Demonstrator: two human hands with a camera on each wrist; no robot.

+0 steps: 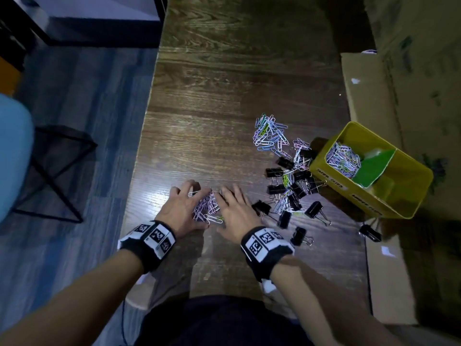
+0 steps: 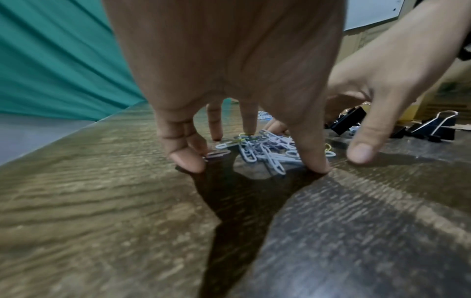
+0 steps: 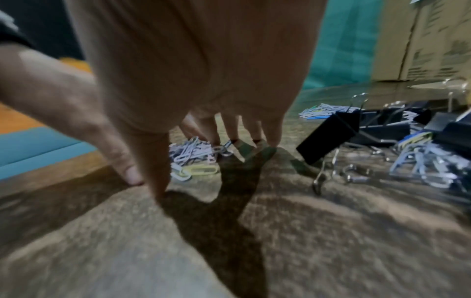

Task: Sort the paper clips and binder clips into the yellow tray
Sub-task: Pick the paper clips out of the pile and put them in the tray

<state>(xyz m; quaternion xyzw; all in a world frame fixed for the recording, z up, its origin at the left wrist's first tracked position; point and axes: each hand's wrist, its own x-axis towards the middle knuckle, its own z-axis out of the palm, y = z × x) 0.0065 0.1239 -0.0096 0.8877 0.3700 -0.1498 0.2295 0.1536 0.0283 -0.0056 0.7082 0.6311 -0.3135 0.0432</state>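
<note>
On the wooden table a small pile of pastel paper clips [image 1: 208, 208] [image 2: 267, 149] [image 3: 193, 153] lies between my hands. My left hand [image 1: 183, 207] [image 2: 229, 60] and right hand [image 1: 235, 208] [image 3: 191, 60] cup it from either side, fingers spread and tips on the table. Neither hand holds anything. A second pile of paper clips [image 1: 269, 133] lies farther back. Black binder clips [image 1: 296, 188] [image 3: 331, 131], mixed with more paper clips, are scattered to the right. The yellow tray [image 1: 349, 186] stands tilted at the right, with paper clips [image 1: 343, 158] in its far compartment beside a green divider.
Cardboard boxes [image 1: 361, 96] line the table's right side behind and beside the tray. The table's left edge drops to the floor, where a blue chair [image 1: 12, 151] and a black metal frame [image 1: 57, 171] stand. One binder clip [image 1: 370, 232] lies near the tray's near corner.
</note>
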